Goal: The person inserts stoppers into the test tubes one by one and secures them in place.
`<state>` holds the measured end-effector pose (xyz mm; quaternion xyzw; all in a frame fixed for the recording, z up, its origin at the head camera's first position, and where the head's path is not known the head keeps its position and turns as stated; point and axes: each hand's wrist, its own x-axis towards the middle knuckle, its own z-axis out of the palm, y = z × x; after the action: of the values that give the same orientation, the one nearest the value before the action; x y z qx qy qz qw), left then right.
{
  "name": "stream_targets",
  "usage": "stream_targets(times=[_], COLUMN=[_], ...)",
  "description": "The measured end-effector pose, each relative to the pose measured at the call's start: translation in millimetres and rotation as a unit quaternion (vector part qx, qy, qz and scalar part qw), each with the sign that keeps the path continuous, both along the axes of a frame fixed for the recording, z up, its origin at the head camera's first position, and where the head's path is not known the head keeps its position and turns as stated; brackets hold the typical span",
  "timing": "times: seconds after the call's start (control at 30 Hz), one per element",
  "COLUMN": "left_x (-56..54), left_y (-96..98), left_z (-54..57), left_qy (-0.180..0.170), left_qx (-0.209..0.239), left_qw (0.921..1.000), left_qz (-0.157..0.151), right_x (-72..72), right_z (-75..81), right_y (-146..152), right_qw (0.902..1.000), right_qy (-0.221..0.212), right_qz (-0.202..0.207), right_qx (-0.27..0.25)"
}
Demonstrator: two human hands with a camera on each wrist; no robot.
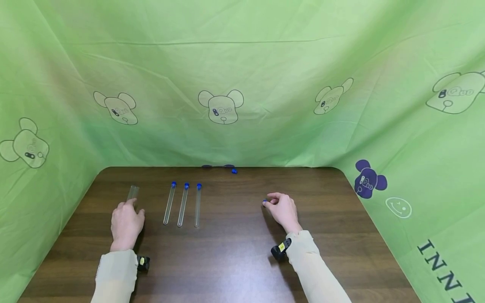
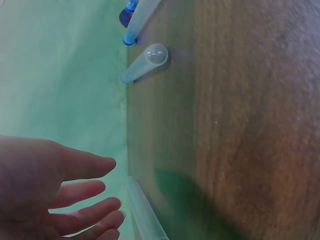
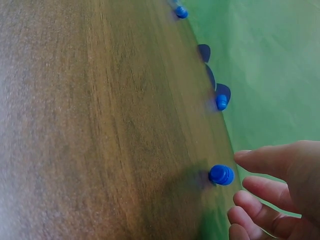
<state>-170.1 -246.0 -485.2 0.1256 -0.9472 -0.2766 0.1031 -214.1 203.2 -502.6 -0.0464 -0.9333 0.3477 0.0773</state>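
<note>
My left hand (image 1: 126,221) hovers over the left part of the table, its fingers relaxed and apart in the left wrist view. Just beyond and under them lies a clear test tube (image 2: 145,210), partly hidden by the hand in the head view. Over on the right, my right hand (image 1: 282,212) reaches beside a small blue stopper (image 3: 221,175). Thumb and fingers are spread around it, with a gap showing in the right wrist view. Between the hands lie three test tubes (image 1: 183,208) with blue stoppers at their far ends.
Another blue stopper (image 1: 234,171) sits near the back edge of the brown wooden table (image 1: 227,261). A green printed cloth (image 1: 265,139) hangs behind the table and along both sides.
</note>
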Motion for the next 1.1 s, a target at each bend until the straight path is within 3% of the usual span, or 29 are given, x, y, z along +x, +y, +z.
stream_targets(times=[0.17, 0.4, 0.87, 1.1], left_x=[0.9, 2.2, 1.8, 2.9], left_y=[-1.1, -1.4, -3.1, -3.4], left_z=[-1.9, -4.4, -5.5, -7.1], left_qy=[0.01, -0.011, -0.019, -0.006], left_qx=[-0.011, -0.007, -0.003, -0.015], left_qw=[0.9998, 0.9999, 0.9998, 0.9998], left_qz=[0.01, 0.006, 0.011, 0.011], right_x=[0.7, 1.2, 1.5, 1.8], right_z=[0.1, 0.3, -0.3, 1.1], right_y=[-0.5, -1.3, -0.6, 0.2], right_qw=[1.0, 0.9999, 1.0, 1.0], right_qy=[0.003, 0.008, 0.004, 0.003], right_qz=[0.002, 0.004, 0.003, 0.006], right_qx=[-0.002, -0.006, -0.008, -0.007])
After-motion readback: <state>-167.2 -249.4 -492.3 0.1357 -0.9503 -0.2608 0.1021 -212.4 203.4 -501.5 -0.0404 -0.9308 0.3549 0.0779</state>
